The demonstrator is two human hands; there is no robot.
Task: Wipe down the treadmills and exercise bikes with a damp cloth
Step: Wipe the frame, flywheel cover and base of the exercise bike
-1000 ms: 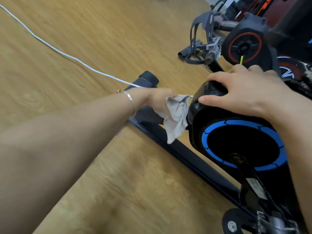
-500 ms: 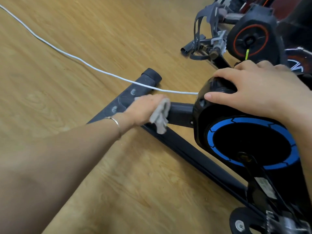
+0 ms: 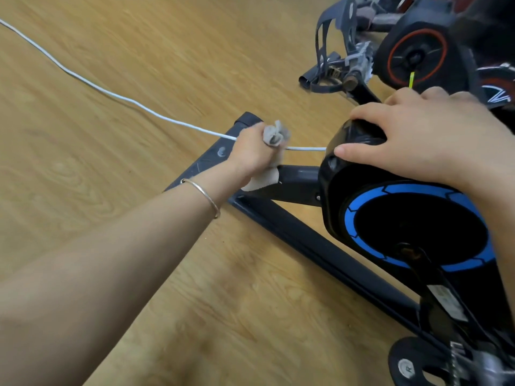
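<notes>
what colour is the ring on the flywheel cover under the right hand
Blue: a segmented ring on the black cover, head view.

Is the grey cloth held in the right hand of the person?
No, the left hand grips the cloth, while the right hand rests on the bike's black housing.

The bare left arm reached forward, nearly straight, a thin bangle at the wrist, its left hand fisted round a grey cloth. The right hand lay palm down on the bike housing, fingers loosely draped, thumb stretched leftward.
</notes>
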